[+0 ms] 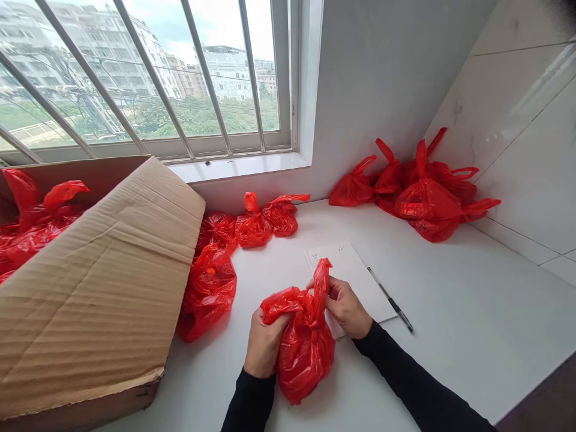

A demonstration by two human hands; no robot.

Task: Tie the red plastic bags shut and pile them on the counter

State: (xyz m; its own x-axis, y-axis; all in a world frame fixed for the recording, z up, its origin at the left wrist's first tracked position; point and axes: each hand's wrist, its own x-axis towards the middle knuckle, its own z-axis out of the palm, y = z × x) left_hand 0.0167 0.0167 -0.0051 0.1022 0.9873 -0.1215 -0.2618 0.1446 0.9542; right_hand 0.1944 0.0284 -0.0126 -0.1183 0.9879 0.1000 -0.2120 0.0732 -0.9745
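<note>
A knotted red plastic bag (306, 360) is between my two hands, over the front of the white table. My left hand (263, 342) grips one of its handles, the fingers partly hidden by the plastic. Pinched in my right hand (345, 307) is the other handle, which sticks up above the knot. What the bag contains is hidden. Just behind the bag and under my right hand lies an open notebook (360, 276) with a few small marks on its page. A black pen (393, 305) rests at the notebook's right edge.
An open cardboard box (108, 270) with red bags (31, 234) inside stands at the left. Beside it sit more red bags (209, 288), and two tied ones (254, 225) lie by the wall. Several red bags (427, 201) are heaped in the back right corner. A barred window (216, 84) is behind.
</note>
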